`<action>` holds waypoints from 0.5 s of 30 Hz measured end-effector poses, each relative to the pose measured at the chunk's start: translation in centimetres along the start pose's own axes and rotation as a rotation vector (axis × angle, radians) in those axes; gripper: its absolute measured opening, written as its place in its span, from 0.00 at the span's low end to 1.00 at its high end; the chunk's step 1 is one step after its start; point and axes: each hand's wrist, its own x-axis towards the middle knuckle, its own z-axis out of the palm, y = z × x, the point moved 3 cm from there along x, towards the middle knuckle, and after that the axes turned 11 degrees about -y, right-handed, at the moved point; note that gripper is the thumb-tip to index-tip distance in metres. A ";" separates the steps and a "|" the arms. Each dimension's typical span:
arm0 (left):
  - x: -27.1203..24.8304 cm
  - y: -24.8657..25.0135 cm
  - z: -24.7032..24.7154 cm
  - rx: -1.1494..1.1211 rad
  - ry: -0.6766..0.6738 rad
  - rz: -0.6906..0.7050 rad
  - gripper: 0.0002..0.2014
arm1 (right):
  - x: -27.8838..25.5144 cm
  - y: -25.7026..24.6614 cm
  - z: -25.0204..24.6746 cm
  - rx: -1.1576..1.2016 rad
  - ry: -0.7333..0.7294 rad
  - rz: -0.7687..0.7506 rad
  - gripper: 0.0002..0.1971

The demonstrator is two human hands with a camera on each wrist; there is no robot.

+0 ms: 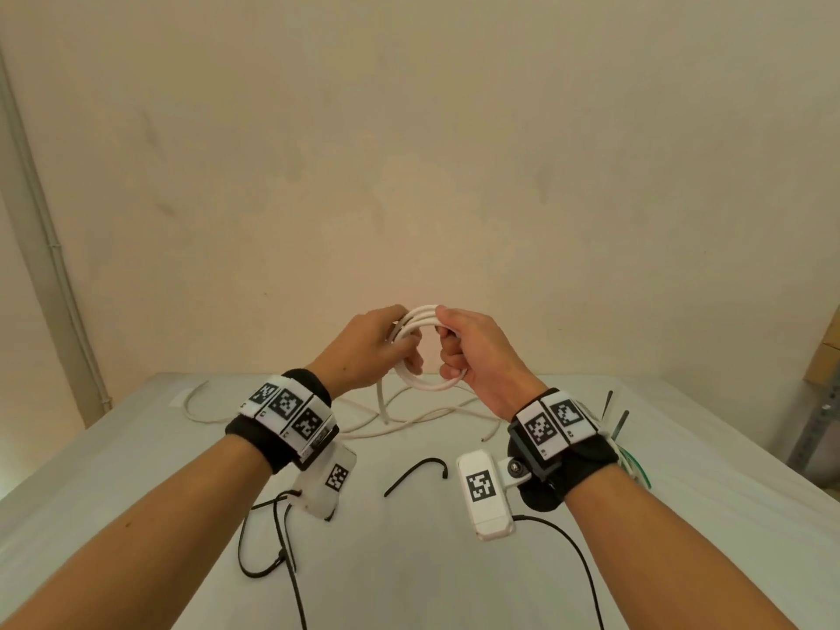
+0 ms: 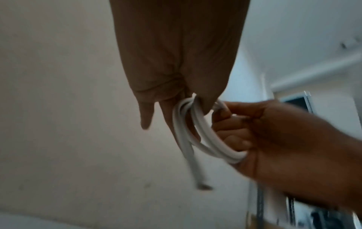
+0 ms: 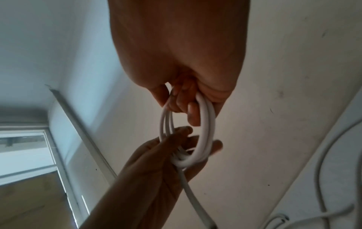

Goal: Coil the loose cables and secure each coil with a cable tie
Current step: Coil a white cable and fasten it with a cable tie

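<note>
Nearest me on the desk [image 1: 136, 516], I see black cable [image 1: 272, 538] looped loosely under my left wrist, plus a short curved black piece [image 1: 416, 475] lying alone between the two wrist cams.

Above the desk, both hands are up on one white coil [image 1: 425, 352], several turns, held roughly upright. Left hand [image 1: 363, 352] has fingers and thumb closed around the coil's left side; left wrist view shows the turns [image 2: 197, 131] running through that grip and a loose tail [image 2: 192, 167] hanging down from it. Right hand [image 1: 477, 352] has fingers hooked through the ring, curled round the right side of the coil [image 3: 203, 134]. No tie on the coil that I can see.

Behind the hands, loose white cable [image 1: 400, 418] sprawls across the middle of the desk, with one cut end [image 1: 488, 435] near my right wrist. Far right edge: a bundle of ties [image 1: 620, 425], black and green strips sticking out past the right wristband. Count not readable.
</note>
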 end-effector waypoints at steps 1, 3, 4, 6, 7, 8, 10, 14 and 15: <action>-0.1 0.1 0.2 -0.154 0.013 0.003 0.07 | 0.1 0.0 -0.1 0.004 0.031 -0.028 0.16; -0.4 0.3 0.6 -0.428 0.040 -0.008 0.11 | 0.4 0.2 -0.1 0.040 0.089 -0.068 0.16; -0.6 0.5 0.9 -0.521 0.058 -0.010 0.12 | 0.4 0.4 0.0 0.077 0.106 -0.076 0.16; -0.8 0.7 1.6 -0.620 0.083 0.002 0.12 | 0.5 0.7 0.2 0.173 0.115 -0.078 0.17; -0.9 0.8 1.9 -0.636 0.089 0.002 0.12 | 0.4 0.9 0.3 0.215 0.115 -0.073 0.16; -0.8 0.9 2.1 -0.637 0.091 -0.004 0.12 | 0.3 1.0 0.3 0.253 0.114 -0.068 0.16; -0.7 1.1 2.3 -0.642 0.096 -0.038 0.12 | 0.2 1.3 0.4 0.309 0.109 -0.051 0.16; -0.8 1.6 2.0 -0.734 0.117 -0.122 0.11 | 0.1 1.9 0.6 0.336 0.076 0.026 0.16; -0.9 1.7 1.9 -0.731 0.117 -0.136 0.11 | 0.0 1.8 0.6 0.331 0.062 0.050 0.15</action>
